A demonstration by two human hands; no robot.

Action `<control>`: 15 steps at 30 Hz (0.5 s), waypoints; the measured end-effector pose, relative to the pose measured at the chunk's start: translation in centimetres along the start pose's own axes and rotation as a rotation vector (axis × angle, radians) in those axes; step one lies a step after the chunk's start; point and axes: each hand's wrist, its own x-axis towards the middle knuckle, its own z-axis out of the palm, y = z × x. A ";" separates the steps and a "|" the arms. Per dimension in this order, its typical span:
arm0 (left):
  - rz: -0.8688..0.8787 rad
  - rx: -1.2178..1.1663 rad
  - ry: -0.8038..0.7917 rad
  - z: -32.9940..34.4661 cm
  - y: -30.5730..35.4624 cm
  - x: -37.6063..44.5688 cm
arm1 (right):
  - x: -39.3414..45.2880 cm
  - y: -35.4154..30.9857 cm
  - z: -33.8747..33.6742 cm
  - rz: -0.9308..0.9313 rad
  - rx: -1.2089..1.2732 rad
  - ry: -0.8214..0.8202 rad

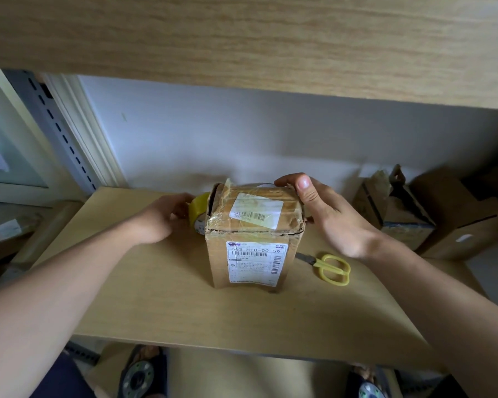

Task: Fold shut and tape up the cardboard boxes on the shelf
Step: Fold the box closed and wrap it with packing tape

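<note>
A pale wooden shelf [161, 297] runs out in front of me, with another board close overhead and a white wall behind. In the middle of it stands the cardboard box [252, 239] I am working on, upright, its top flaps folded down and shiny tape lying across them; a white shipping label faces me on the front. My right hand [325, 214] rests over the box's far right top corner, thumb laid on the top edge, fingers curled round the back of it. My left hand [161, 218] is just left of the box at the yellow tape roll [199, 212], which stands on edge against the box side; the fingers are at the roll, but I cannot tell whether they grip it. Yellow scissors [329, 268] lie on the shelf just right of the box. Further right, two more boxes [414, 214] sit against the wall, one with torn flaps standing up
</note>
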 end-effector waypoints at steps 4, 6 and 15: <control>-0.020 -0.161 -0.020 0.0 0.1 0.4 | 0.0 0.3 -0.1 -0.004 0.006 0.001; -0.069 -0.271 -0.040 -0.2 0.0 0.4 | 0.2 0.4 0.0 -0.008 0.002 0.000; -0.312 -0.634 0.078 -1.3 0.8 -0.2 | 0.5 0.4 0.0 -0.016 -0.028 0.036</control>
